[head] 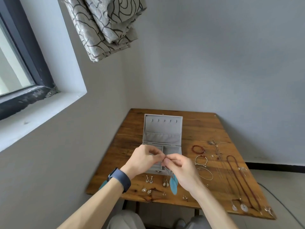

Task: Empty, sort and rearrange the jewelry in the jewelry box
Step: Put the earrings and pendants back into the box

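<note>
Although most of the jewelry already lies spread on the wooden table (206, 129), the sorting looks only partly done and nothing seems to have gone back into the jewelry box (162, 134) yet. That grey box stands open at the table's 12 o'clock side, its lid upright with a row of small hooks and a pocket; the compartments that show appear bare, though the hands hide part of the tray. Small earring pairs (149, 179) sit in rows at 6 o'clock, bracelets (198, 149) at 3 o'clock, and long necklaces (239, 179) run down the right edge. Above the box's front, the left hand (143, 158) and right hand (179, 169) meet fingertip to fingertip, both pinching the top of a pair of blue feather earrings (173, 184) that dangles between them. Judging by this, the pair is being separated or straightened before it is placed.
</note>
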`<state>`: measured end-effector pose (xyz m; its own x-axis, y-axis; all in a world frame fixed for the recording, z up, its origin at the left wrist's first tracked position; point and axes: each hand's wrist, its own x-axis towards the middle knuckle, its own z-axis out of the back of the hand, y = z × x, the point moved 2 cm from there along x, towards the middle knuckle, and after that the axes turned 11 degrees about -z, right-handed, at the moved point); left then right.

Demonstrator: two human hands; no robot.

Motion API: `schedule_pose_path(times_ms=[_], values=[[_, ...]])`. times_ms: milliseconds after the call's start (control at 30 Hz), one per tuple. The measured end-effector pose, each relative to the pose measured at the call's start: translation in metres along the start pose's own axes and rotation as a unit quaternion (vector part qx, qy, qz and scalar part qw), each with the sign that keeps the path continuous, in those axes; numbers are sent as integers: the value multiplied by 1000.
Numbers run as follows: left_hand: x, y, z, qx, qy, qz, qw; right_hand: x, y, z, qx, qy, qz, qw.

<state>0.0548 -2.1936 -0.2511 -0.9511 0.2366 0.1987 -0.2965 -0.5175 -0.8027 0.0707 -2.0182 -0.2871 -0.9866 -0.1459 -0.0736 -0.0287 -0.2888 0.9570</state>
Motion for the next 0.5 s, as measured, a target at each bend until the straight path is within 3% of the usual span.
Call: schedule_pose_path(times_ms=[500], values=[[45,33,24,43,-22,5,999,60,11,-25,-22,-65,-25,997]])
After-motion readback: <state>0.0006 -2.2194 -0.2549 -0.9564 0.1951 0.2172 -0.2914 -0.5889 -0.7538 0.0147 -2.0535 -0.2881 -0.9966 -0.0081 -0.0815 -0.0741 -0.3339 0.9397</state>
